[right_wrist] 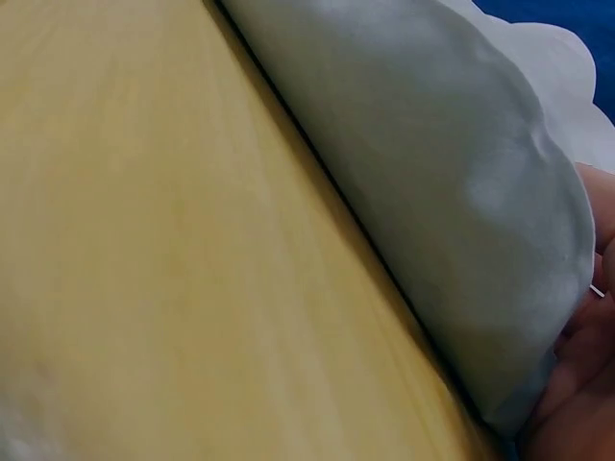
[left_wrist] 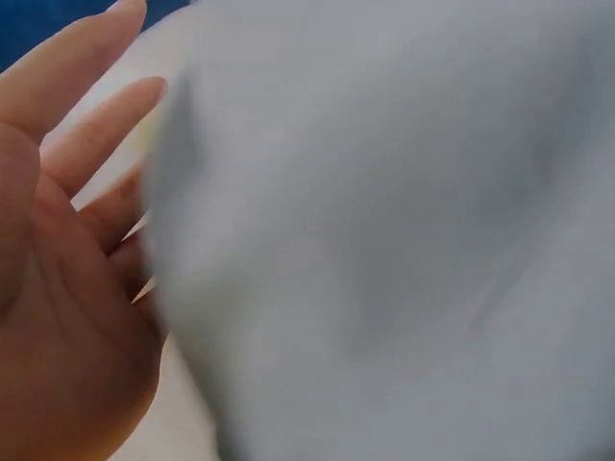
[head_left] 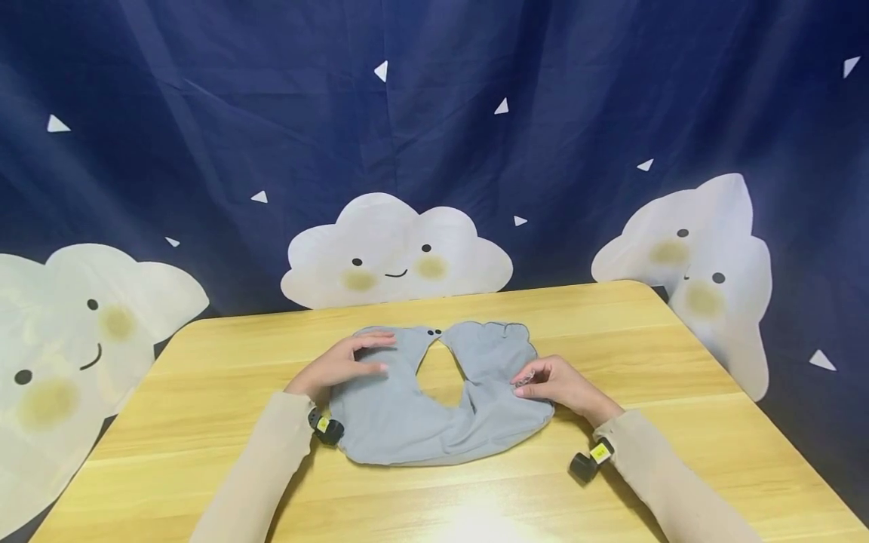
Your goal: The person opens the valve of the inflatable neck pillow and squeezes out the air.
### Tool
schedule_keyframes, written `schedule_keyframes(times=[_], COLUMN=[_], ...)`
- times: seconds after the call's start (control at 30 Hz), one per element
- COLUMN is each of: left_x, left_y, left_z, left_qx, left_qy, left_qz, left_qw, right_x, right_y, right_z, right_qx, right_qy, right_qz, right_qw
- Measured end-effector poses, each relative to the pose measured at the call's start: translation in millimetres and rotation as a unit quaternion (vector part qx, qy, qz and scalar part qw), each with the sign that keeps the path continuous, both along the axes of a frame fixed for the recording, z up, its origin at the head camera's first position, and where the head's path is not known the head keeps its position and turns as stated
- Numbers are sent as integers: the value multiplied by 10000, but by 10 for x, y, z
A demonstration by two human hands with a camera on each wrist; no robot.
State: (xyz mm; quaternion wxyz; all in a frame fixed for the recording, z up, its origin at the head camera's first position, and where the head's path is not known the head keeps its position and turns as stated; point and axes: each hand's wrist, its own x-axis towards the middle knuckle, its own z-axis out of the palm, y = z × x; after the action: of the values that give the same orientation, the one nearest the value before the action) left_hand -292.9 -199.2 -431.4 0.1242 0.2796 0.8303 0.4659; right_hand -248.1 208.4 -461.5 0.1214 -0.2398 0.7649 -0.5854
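Note:
A grey U-shaped neck pillow (head_left: 434, 434) lies on the table, looking soft and slightly wrinkled, with two dark snap buttons (head_left: 434, 332) where its ends meet at the back. My left hand (head_left: 342, 367) is at its left side, fingers spread and fairly straight over the fabric. In the left wrist view, the same hand (left_wrist: 86, 240) is beside the blurred grey pillow (left_wrist: 384, 230). At the pillow's right side, my right hand (head_left: 557, 383) pinches a small clear, valve-like piece (head_left: 525, 380) between thumb and fingers. The right wrist view shows the pillow's edge (right_wrist: 432, 192) with that hand mostly cut off.
The light wooden table (head_left: 645, 362) extends around the pillow on all sides. Behind it hangs a dark blue curtain (head_left: 434, 136) with white smiling clouds (head_left: 400, 253) and small triangles. A black wrist camera (head_left: 585, 466) sits below the right wrist.

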Motion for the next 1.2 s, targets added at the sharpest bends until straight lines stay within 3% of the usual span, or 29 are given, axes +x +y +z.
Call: schedule_keyframes(times=[0.2,0.3,0.53,0.63,1.0,1.2], left_x=[183,320,565,605,617,622], left_y=[55,121,310,374,463,495], left_z=[166,197,114,53,-147,-217], left_qx=[29,-51,-228,-163,-161,-455], left_qy=[263,129,45,-141,-816,-632], left_qz=[-199,-263,-692,-768,-462,-655], left_qw=[9995,9996,9973,9968,9955,9948], right_x=[2,1,-5,-8,-7,-11], right_y=[-2,-10,-18,-17,-20,-4], right_z=[6,12,8,2,0,-5], right_qx=[47,71,82,83,126,123], right_qy=[4,-3,23,34,-9,27], right_qz=[-64,-48,-47,-69,-119,-87], right_qw=[10000,10000,10000,9999,9998,9999])
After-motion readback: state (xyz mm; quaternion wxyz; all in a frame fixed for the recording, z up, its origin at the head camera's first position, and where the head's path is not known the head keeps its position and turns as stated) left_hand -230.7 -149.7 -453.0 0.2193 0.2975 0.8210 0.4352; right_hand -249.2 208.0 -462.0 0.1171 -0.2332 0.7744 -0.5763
